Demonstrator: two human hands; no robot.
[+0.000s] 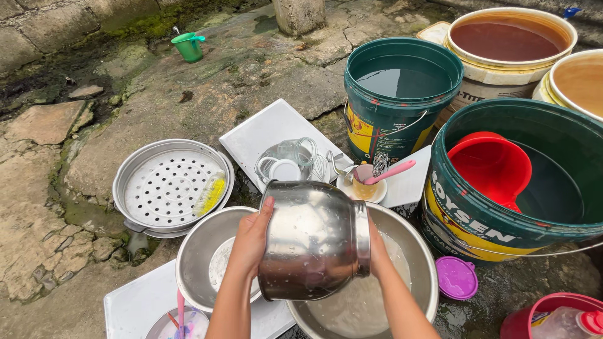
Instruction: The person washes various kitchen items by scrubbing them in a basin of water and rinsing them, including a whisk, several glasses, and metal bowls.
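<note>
Head view showed the left hand (251, 238) pressed flat against the side of a steel pot (314, 242), thumb raised along its wall and fingers wrapped behind it, so the grip was plain. The right hand (375, 248) was mostly hidden behind the pot's rim; it touched the pot there, but whether its fingers were curled or spread could not be told. The pot was held tipped on its side, mouth to the right, above a large steel basin (414, 251) holding cloudy white water. Just left of that sat a smaller steel bowl (195, 251), resting partly on a white board (135, 304).

Beyond the bowl lay a round perforated steamer tray (166, 185) with a yellow bottle brush (210, 193) on it. Behind the pot, a second white board (264, 129) carried a clear glass jar (289, 157) lying on its side, and a small saucer with a cup and a pink-handled utensil (389, 171). A purple lid (456, 277) lay on the ground to the right, beside a big green bucket (477, 213) with a red dipper (493, 166) inside. Farther back stood another green bucket (402, 94) of water, and a green cup (188, 46) well apart on the stone.
</note>
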